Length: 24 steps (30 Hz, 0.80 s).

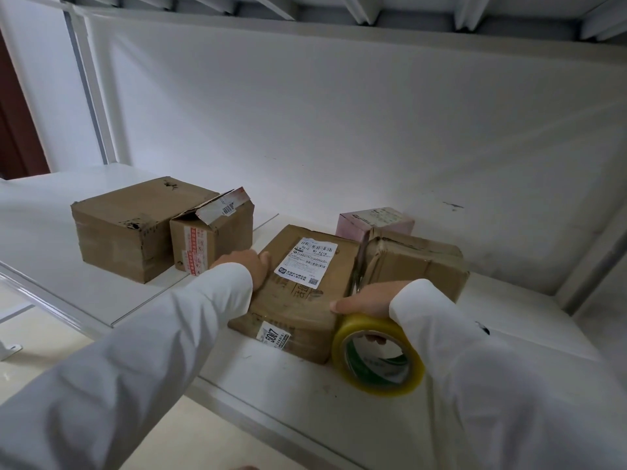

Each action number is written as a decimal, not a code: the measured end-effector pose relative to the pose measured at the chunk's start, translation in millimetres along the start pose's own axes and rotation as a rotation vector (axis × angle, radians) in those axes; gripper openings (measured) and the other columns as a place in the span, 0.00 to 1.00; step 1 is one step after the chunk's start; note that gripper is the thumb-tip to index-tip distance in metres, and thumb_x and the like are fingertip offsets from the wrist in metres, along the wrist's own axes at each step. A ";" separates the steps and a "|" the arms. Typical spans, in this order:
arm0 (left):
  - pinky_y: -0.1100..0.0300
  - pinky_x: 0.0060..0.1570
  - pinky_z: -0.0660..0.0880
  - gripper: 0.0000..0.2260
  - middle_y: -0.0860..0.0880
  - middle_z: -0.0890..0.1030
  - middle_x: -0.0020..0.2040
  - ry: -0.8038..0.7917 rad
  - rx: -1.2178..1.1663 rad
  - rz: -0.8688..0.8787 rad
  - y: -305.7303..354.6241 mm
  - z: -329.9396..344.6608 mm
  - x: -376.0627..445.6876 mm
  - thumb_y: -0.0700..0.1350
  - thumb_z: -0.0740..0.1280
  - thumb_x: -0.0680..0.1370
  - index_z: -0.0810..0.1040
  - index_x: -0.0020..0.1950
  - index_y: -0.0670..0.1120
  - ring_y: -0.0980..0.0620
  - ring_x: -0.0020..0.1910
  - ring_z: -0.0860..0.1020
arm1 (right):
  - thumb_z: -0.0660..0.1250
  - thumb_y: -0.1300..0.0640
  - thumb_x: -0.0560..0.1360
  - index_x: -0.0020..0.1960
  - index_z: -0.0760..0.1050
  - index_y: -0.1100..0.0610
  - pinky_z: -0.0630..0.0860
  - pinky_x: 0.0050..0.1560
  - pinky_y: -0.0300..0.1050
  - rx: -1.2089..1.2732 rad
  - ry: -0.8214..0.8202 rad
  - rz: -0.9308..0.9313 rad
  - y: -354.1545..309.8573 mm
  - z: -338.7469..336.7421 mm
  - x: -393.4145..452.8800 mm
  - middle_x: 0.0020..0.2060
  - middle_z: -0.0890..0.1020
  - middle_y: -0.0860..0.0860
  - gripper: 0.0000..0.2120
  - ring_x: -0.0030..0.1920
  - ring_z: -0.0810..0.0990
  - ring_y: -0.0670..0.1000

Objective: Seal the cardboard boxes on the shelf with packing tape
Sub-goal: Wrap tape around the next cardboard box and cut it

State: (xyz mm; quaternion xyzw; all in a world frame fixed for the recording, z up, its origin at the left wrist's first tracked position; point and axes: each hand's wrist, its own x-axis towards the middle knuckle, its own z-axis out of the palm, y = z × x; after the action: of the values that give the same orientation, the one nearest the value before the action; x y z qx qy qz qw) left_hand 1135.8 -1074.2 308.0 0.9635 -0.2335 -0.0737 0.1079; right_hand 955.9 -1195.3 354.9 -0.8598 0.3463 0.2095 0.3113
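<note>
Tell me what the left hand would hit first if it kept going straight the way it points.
The left hand rests on the labelled box's left edge, pointing toward the back. Straight on, it would likely slide past that box and reach the back wall; depth is unclear.

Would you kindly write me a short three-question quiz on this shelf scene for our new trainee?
1. True or false: the right hand holds the tape roll.
2. Which box does the left hand rest on? A) the pink box B) the flat labelled box C) the large box at far left
3. Fill in: the small box beside the large one has its top flap ____.

Key: 1 true; 2 B; 3 open.
</note>
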 end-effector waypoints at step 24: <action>0.61 0.41 0.65 0.15 0.51 0.71 0.39 0.487 -1.327 0.021 -13.9 -25.9 -54.1 0.48 0.51 0.82 0.72 0.39 0.48 0.53 0.40 0.69 | 0.67 0.48 0.74 0.40 0.77 0.57 0.72 0.24 0.36 0.816 -0.026 -0.662 -120.6 -36.2 -44.8 0.27 0.77 0.50 0.12 0.22 0.73 0.44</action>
State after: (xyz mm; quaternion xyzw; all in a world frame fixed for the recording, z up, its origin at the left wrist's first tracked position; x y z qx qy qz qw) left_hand 1099.2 -1032.4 334.6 0.6813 -0.1177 0.0180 0.7223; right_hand 1018.5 -1130.8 453.7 -0.7292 0.1057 -0.0412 0.6748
